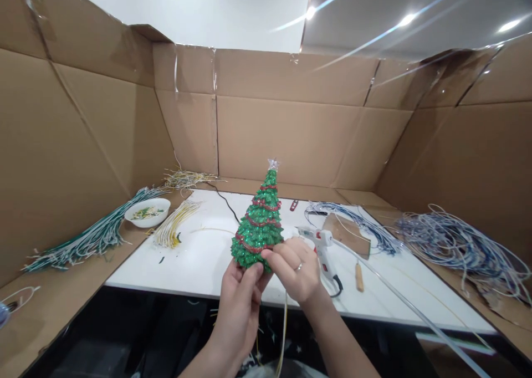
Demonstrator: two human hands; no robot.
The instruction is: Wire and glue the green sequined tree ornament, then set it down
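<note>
Both hands meet at the base of one small green tree (260, 223), held upright above the near edge of the white board (199, 261). Left hand (240, 300) grips the tree from below, fingers curled up around its foot, thumb against the lowest branches. Right hand (296, 267) is closed over the tree's lower right side, fingers bent and pressing the foliage; one ring (298, 267) shows on it. Whether the right fingers also pinch something small cannot be told, as the knuckles hide the tips. One thin yellowish wire (284, 333) hangs down from beneath the hands.

Tree: one silver star (273, 164) on top, four red garland bands visible around it.

On the board, counted:
- one glue gun (323, 245), lying just right of the right hand, its black cord end near the wrist
- one wooden-handled tool (359, 277), right of the gun
- one small red item (293, 205) behind the tree, too small to identify
- one bundle of yellow-white wires (174, 225) at left
- one black cable (226, 203) running to the back

Off the board: one white bowl (147, 212) with bits inside, one long green-white bundle (91, 239) at far left, one straw-coloured tangle (185, 178) at the back left, and two blue-white wire heaps (453, 245) at right. Cardboard walls (299, 139) enclose the bench on three sides
</note>
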